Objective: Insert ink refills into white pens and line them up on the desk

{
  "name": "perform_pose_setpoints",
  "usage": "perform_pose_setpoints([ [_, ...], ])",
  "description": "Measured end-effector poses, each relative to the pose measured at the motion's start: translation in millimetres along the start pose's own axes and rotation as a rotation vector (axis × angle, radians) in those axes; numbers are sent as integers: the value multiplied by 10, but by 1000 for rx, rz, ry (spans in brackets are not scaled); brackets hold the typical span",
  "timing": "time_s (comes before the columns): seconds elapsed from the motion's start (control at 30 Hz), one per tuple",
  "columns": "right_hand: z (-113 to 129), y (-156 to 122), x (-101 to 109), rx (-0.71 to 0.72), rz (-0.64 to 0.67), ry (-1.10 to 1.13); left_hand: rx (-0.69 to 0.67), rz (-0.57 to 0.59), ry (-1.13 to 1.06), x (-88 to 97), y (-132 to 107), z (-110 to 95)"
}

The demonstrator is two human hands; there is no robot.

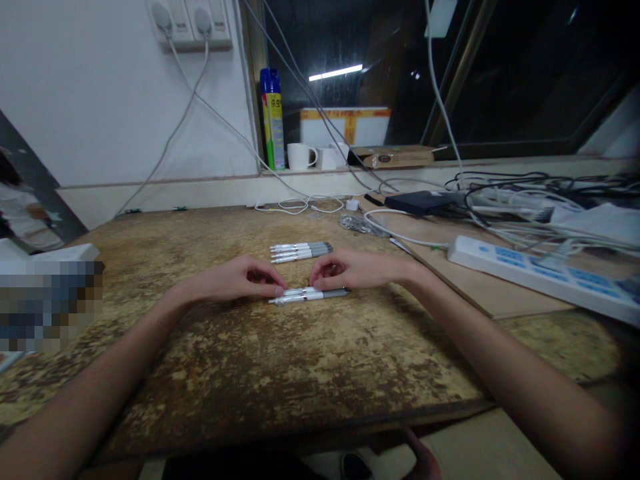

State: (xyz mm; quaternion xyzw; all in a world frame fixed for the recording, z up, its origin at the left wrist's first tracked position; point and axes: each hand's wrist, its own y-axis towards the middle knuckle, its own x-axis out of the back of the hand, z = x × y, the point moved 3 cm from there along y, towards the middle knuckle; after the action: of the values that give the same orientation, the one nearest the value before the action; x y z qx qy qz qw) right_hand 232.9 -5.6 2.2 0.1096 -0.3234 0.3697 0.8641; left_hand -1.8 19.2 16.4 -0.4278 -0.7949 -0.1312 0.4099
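Two white-and-grey pens lie side by side on the worn brown table, in front of me. My left hand pinches their left end with fingers curled. My right hand has its fingertips closed on the pens near the middle. Just beyond the hands, a second small group of three similar pens lies apart, touched by neither hand.
A white power strip and a tangle of cables fill the right side. On the sill stand a spray can, a white mug and boxes. A white box sits at the left edge.
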Motion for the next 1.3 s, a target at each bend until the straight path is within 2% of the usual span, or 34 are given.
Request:
perform_pose_setpoints([
  [0.1,21,7,1,50,-29,-10,-10,-43,-23,-6,6,-15],
  [0.2,-29,10,52,38,-118,-30,-9,-148,-4,-5,28,-15],
  [0.33,-223,-10,227,-99,-372,-85,-1,-347,12,12,58,38],
  [0.43,-363,-43,345,-191,-555,-181,60,-471,43,28,52,113],
  [0.57,-416,-72,380,-230,-686,-367,102,-578,124,55,13,180],
  [0.67,-406,-63,344,-211,-671,-423,121,-569,192,61,6,216],
  [1.0,-439,-31,286,-148,-587,-344,67,-497,245,46,55,276],
  [1.3,-454,-19,280,-125,-616,-411,16,-487,275,25,82,258],
])
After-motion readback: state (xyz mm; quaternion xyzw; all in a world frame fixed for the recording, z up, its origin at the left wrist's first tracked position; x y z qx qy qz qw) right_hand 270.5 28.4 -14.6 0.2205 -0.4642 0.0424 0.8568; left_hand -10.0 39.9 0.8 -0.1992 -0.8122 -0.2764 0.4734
